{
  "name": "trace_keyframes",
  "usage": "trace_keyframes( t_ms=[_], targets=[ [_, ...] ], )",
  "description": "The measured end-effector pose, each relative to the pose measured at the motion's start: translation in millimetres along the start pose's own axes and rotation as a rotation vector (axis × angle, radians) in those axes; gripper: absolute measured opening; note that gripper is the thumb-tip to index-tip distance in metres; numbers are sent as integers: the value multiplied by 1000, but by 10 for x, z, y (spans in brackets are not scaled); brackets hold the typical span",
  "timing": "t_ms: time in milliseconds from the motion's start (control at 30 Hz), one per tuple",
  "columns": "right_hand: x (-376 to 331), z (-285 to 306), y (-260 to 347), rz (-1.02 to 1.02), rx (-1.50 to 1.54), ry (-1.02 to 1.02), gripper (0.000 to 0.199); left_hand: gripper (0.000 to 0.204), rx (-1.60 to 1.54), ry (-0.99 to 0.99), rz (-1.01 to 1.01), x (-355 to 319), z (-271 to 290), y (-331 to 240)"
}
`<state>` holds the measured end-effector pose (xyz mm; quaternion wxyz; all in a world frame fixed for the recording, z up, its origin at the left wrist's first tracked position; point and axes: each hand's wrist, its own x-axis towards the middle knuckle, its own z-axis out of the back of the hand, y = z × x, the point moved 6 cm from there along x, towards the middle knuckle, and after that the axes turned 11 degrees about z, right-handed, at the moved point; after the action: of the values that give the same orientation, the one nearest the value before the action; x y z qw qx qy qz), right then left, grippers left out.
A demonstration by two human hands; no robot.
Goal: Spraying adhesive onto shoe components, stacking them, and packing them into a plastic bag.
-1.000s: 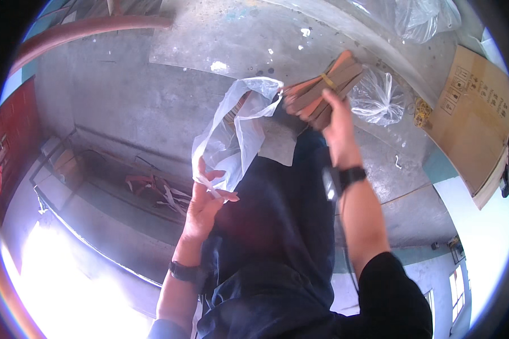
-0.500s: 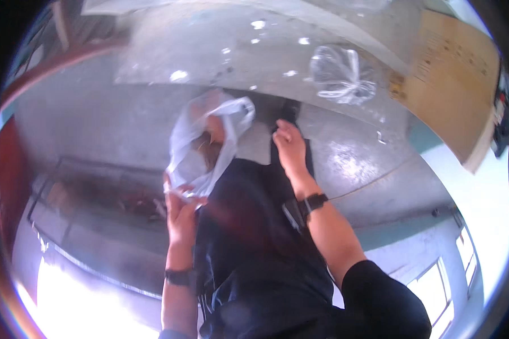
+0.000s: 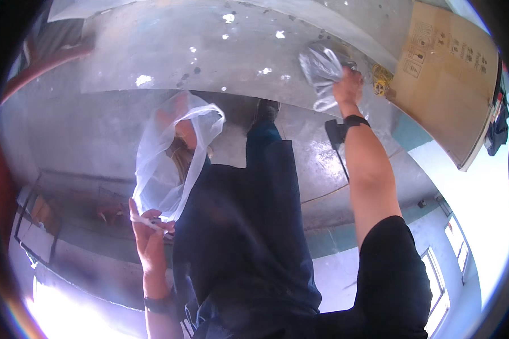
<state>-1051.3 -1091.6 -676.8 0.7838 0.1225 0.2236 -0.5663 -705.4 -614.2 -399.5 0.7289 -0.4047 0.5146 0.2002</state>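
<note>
My left hand [image 3: 148, 229], fingers curled, grips the gathered handle of a translucent white plastic carrier bag [image 3: 159, 178]. The bag hangs with its mouth spread; something orange-red and something brownish show in it, but I cannot make out what they are. Farther out on the right, my right hand [image 3: 348, 86] is closed at the edge of a clear, crumpled plastic bag [image 3: 320, 73] on the grey ledge [image 3: 152, 51]. Whatever that clear bag contains is hard to tell.
A large cardboard box [image 3: 447, 73] stands at the far right, with a coil of yellow cord [image 3: 382, 79] beside its corner. A reddish curved bar [image 3: 48, 68] is at the upper left. White spots dot the ledge. A dark frame [image 3: 37, 226] stands lower left.
My right hand has gone from near my leg out to the clear bag and closed on its edge; that bag looks pulled out of shape. The left hand still holds the carrier bag.
</note>
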Motion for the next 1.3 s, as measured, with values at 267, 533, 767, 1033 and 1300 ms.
trace_keyframes(
  t_ms=[267, 533, 767, 1033, 1300],
  targets=[
    [-1013, 995, 692, 343, 610, -348, 29, 96, 40, 98, -13, 40, -19, 153],
    [-2887, 217, 3242, 901, 801, 269, 25, 95, -60, 169, 14, -28, 68, 148],
    [-3308, 363, 3655, 812, 705, 326, 68, 98, -222, 268, 69, -813, 328, -115],
    [-2622, 1804, 2322, 309, 425, 17, 98, 116, -342, 864, -44, -2539, 90, -1111],
    [-2850, 2524, 1593, 191, 1377, 703, 64, 114, -318, 937, -186, -3500, -488, -1865]
  ],
)
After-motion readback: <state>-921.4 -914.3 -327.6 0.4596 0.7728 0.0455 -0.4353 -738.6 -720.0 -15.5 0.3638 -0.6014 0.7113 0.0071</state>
